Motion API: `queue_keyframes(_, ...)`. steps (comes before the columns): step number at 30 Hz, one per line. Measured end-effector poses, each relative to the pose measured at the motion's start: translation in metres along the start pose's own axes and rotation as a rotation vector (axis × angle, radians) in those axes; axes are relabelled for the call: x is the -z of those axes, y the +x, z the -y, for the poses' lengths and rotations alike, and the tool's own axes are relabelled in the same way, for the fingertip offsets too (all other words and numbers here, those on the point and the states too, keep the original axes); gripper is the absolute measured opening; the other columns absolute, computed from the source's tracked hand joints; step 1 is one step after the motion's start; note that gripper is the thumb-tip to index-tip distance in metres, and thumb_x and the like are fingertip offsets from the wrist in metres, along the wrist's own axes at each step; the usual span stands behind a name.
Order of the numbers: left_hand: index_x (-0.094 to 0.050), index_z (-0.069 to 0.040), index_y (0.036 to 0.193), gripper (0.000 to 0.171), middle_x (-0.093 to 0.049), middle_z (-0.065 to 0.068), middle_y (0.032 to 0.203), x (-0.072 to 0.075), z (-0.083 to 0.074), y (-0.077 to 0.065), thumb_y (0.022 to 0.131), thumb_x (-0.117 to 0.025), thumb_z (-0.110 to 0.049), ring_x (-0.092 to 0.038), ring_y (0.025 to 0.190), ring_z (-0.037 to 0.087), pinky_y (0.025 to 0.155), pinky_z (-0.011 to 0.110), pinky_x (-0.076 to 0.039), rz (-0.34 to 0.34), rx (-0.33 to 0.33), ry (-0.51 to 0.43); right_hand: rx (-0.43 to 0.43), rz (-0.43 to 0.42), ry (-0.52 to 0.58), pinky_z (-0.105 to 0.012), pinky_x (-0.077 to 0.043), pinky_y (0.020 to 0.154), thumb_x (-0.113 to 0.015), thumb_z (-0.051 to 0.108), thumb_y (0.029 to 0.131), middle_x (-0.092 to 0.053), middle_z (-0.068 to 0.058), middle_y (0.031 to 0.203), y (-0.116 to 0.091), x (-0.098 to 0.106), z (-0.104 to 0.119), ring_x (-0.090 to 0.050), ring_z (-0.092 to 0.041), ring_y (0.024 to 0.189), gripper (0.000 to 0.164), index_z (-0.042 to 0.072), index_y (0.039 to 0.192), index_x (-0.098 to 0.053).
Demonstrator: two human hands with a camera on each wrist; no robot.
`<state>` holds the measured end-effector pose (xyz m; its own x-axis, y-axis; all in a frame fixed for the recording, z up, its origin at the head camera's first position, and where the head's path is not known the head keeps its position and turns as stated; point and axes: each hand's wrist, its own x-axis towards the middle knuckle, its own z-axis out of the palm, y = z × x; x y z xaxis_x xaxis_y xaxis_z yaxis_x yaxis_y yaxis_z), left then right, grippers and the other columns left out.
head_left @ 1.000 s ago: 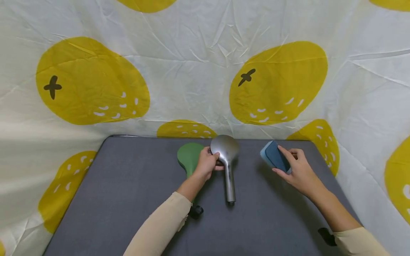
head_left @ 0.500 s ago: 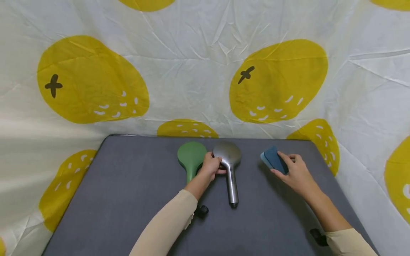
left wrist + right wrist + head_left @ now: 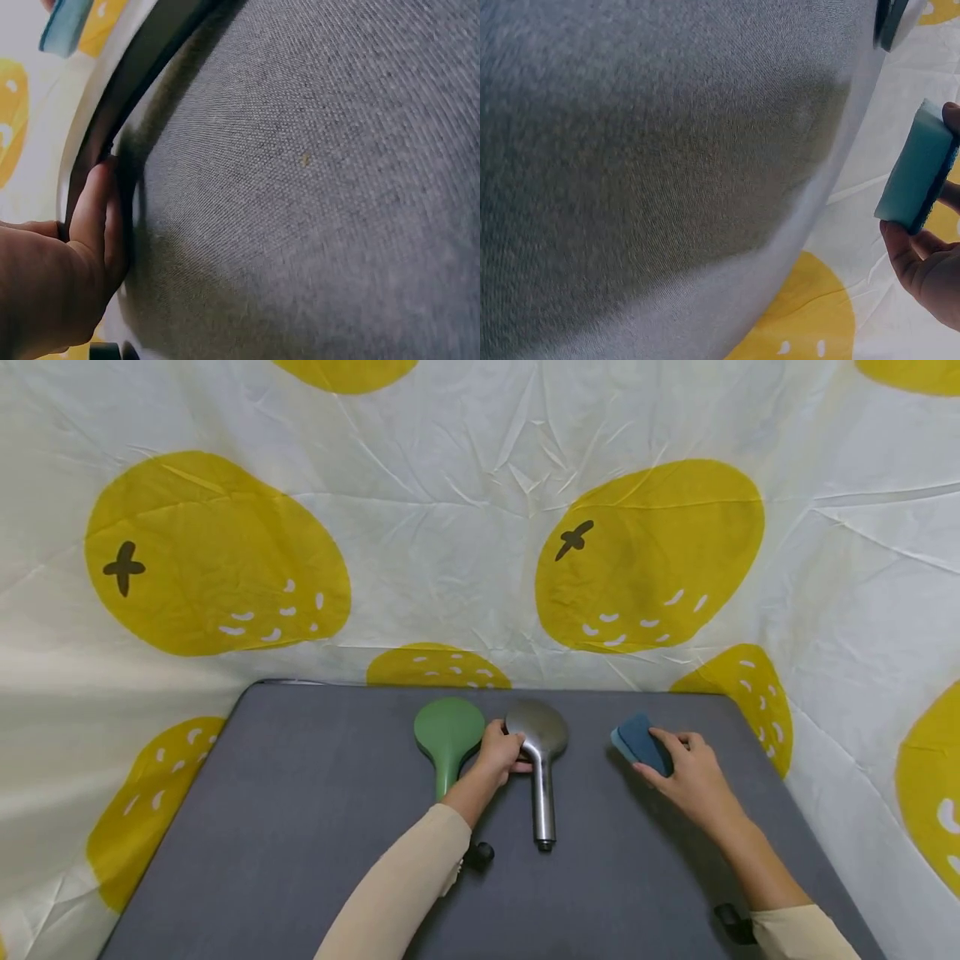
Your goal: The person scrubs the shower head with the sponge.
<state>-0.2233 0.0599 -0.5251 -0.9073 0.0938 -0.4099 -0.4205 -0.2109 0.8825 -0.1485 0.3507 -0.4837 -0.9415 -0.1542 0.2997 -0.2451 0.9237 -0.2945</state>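
Observation:
My left hand (image 3: 504, 752) grips the silver shower head (image 3: 537, 728) by the edge of its round head, near the neck. Its handle points toward me. In the left wrist view, fingers (image 3: 91, 210) reach along the underside of the shower head, close over the table. To the right, my right hand (image 3: 693, 777) pinches a two-tone blue sponge (image 3: 641, 743) between thumb and fingers, raised above the table. The right wrist view shows the sponge's light side (image 3: 913, 169). A green shower head (image 3: 448, 731) lies left of the silver one, its handle partly hidden behind my left forearm.
A dark grey cloth-covered table (image 3: 322, 827) spans the front. Behind it hangs a white curtain (image 3: 442, 543) printed with large yellow fruit. Black wrist gear (image 3: 480, 856) shows under the left sleeve, and similar gear (image 3: 733, 924) beside the right sleeve.
The silver shower head and my left hand have shifted slightly right and nearer to me. My right hand, with the sponge, has also come a little nearer. Both grips stay the same.

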Motion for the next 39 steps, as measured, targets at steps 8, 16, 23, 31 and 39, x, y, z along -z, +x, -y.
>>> queue_keyframes(8, -0.037, 0.004, 0.152, 0.049, -0.057, 0.031, 0.129, -0.003, 0.001, 0.004, 0.105, -0.052, 0.000, -0.070, 0.086, 0.038, 0.077, 0.051, -0.065, -0.028, -0.024, 0.035, 0.045, -0.055, -0.002, -0.071, -0.048, 0.079, -0.088, 0.020, 0.081, -0.055, -0.038, 0.115, 0.001, -0.007, -0.001, -0.055, -0.058, 0.100, 0.063, -0.003, 0.134, -0.061)
queue_keyframes(16, -0.035, 0.005, 0.155, 0.055, -0.053, 0.037, 0.136, -0.006, -0.001, 0.007, 0.104, -0.055, -0.001, -0.074, 0.080, 0.038, 0.064, 0.038, -0.066, -0.072, -0.082, 0.155, 0.028, -0.034, 0.010, -0.070, -0.048, 0.080, -0.087, 0.022, 0.083, -0.055, -0.037, 0.116, 0.003, -0.003, 0.000, -0.055, -0.056, 0.100, 0.064, -0.002, 0.136, -0.060)
queue_keyframes(23, -0.044, 0.014, 0.139, 0.045, -0.056, 0.046, 0.121, -0.009, -0.003, 0.005, 0.100, -0.062, -0.002, -0.075, 0.064, 0.041, 0.057, 0.038, -0.064, -0.107, -0.131, 0.348, -0.010, 0.019, 0.027, -0.071, -0.048, 0.082, -0.085, 0.023, 0.086, -0.054, -0.038, 0.119, 0.000, 0.002, 0.002, -0.054, -0.057, 0.104, 0.063, -0.002, 0.137, -0.059)
queue_keyframes(31, -0.057, 0.011, 0.122, 0.035, -0.071, 0.030, 0.086, -0.005, -0.008, 0.007, 0.101, -0.066, -0.016, -0.067, 0.042, 0.022, 0.045, 0.031, -0.058, -0.112, -0.176, 0.674, -0.038, 0.054, 0.035, -0.070, -0.049, 0.084, -0.083, 0.025, 0.088, -0.053, -0.038, 0.121, -0.003, 0.004, 0.005, -0.055, -0.057, 0.106, 0.063, -0.002, 0.139, -0.057)
queue_keyframes(39, -0.048, 0.009, 0.139, 0.051, -0.069, 0.024, 0.091, 0.011, -0.018, 0.000, 0.105, -0.061, -0.028, -0.065, 0.043, 0.020, 0.046, 0.033, -0.059, 0.001, -0.150, 0.742, -0.050, 0.029, 0.056, -0.070, -0.047, 0.086, -0.084, 0.026, 0.088, -0.053, -0.036, 0.123, -0.005, 0.007, 0.017, -0.053, -0.055, 0.110, 0.064, -0.001, 0.140, -0.057)
